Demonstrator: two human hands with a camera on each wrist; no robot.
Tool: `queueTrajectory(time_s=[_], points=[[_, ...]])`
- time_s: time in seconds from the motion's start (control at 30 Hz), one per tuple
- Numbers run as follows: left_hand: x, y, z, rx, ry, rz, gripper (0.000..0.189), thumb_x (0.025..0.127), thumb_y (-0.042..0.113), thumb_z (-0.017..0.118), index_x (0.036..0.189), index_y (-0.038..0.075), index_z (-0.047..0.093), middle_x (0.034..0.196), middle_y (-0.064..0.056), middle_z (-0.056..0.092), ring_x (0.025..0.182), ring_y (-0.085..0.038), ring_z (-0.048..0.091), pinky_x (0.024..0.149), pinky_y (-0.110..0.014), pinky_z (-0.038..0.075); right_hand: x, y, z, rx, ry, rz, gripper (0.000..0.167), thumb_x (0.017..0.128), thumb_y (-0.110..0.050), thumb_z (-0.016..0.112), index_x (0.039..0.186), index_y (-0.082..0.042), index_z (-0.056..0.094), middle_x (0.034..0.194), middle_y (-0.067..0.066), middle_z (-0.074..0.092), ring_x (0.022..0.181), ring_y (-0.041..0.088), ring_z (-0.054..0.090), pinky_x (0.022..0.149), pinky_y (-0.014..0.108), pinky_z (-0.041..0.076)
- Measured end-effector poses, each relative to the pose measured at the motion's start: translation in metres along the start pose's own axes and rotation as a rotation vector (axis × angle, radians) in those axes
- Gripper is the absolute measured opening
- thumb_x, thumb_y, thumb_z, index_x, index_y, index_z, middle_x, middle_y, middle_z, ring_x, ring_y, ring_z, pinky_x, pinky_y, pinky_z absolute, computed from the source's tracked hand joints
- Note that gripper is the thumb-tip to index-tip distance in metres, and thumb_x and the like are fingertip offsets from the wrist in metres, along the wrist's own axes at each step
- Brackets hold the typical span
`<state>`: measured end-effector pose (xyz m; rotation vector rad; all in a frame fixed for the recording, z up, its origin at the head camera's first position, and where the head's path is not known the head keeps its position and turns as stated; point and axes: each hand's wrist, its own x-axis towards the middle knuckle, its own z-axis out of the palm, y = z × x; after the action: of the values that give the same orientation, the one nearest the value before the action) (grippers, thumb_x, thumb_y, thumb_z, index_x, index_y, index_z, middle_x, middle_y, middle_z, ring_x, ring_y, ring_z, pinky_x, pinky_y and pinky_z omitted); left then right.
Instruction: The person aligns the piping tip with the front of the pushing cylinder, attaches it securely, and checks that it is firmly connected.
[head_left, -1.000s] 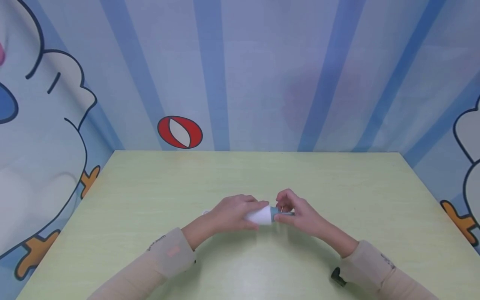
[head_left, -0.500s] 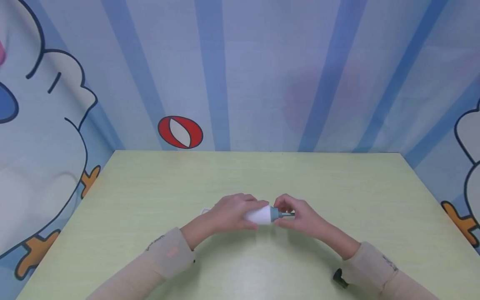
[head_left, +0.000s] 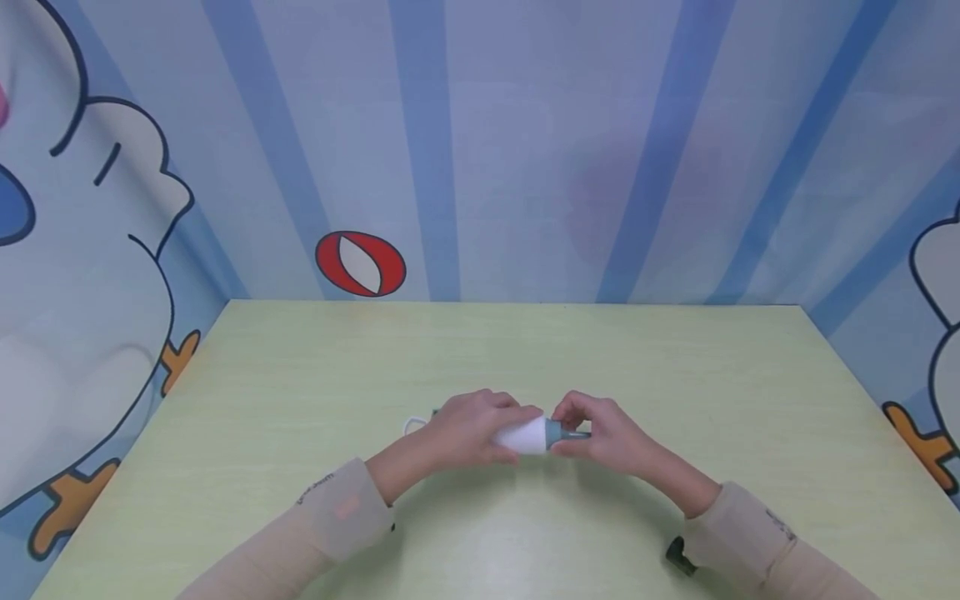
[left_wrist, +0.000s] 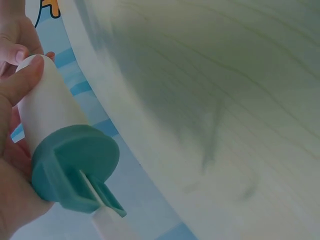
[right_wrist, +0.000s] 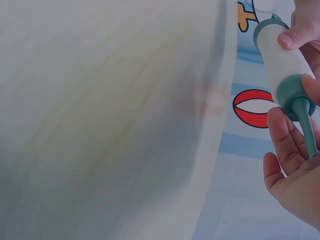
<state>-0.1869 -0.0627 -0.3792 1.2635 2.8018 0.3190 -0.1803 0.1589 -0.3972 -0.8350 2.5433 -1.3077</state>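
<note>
A white piping syringe lies sideways between both hands, just above the table. Its teal nozzle points right into the right palm, and a teal end cap with a slotted piece closes the left end. My left hand grips the white barrel from above, thumb on the near side. At the nozzle end, my right hand pinches the teal collar between thumb and fingers. A white loop shows past the left wrist.
A pale yellow-green table spreads under the hands. Behind it stands a blue striped backdrop with cartoon drawings. A small black part hangs at the right sleeve.
The syringe and left hand have shifted slightly right and toward me. My right fingers have changed their hold on the collar; more of the white loop shows.
</note>
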Motion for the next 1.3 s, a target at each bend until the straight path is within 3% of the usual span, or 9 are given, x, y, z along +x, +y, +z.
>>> queueTrajectory(time_s=[0.33,0.57,0.83,1.1,1.3], points=[[0.032,-0.022,0.002,-0.041,-0.035,-0.056,0.057,0.074,0.034,0.069,0.126,0.026,0.048,0.113,0.001,0.058,0.096,-0.014,0.055,0.074,-0.030,0.046,0.026,0.017,-0.014,-0.015,0.026,0.086,0.021,0.076,-0.008,0.067,0.093,-0.005,0.055,0.090,0.009,0.060,0.084,0.019,0.057,0.069,0.026,0.048],[0.055,-0.035,0.002,-0.016,-0.045,-0.075,0.056,0.075,0.034,0.069,0.126,0.026,0.048,0.113,-0.002,0.059,0.096,-0.016,0.056,0.074,-0.031,0.046,0.044,0.026,-0.024,-0.043,0.018,0.107,0.021,0.077,-0.008,0.066,0.093,-0.003,0.054,0.089,0.010,0.061,0.080,0.016,0.057,0.069,0.027,0.045],[0.078,-0.046,0.015,0.001,-0.026,-0.101,0.056,0.074,0.029,0.071,0.125,0.024,0.050,0.110,-0.004,0.060,0.094,-0.018,0.057,0.074,-0.032,0.046,0.061,0.046,-0.029,-0.131,0.030,0.172,0.021,0.075,-0.009,0.067,0.092,-0.004,0.055,0.090,0.010,0.063,0.081,0.018,0.057,0.070,0.029,0.045],[0.090,-0.043,0.025,0.046,-0.040,-0.145,0.057,0.074,0.029,0.070,0.127,0.023,0.048,0.113,-0.004,0.059,0.096,-0.020,0.058,0.075,-0.033,0.047,0.064,0.057,-0.031,-0.181,0.023,0.213,0.024,0.075,-0.011,0.068,0.094,-0.002,0.056,0.096,0.014,0.064,0.089,0.024,0.060,0.071,0.031,0.049],[0.094,-0.037,0.029,0.099,-0.100,-0.205,0.057,0.079,0.033,0.065,0.131,0.025,0.042,0.116,-0.003,0.057,0.096,-0.020,0.057,0.073,-0.034,0.046,0.062,0.061,-0.030,-0.214,0.013,0.204,0.024,0.077,-0.010,0.067,0.097,-0.002,0.056,0.097,0.014,0.064,0.091,0.025,0.060,0.071,0.031,0.048]])
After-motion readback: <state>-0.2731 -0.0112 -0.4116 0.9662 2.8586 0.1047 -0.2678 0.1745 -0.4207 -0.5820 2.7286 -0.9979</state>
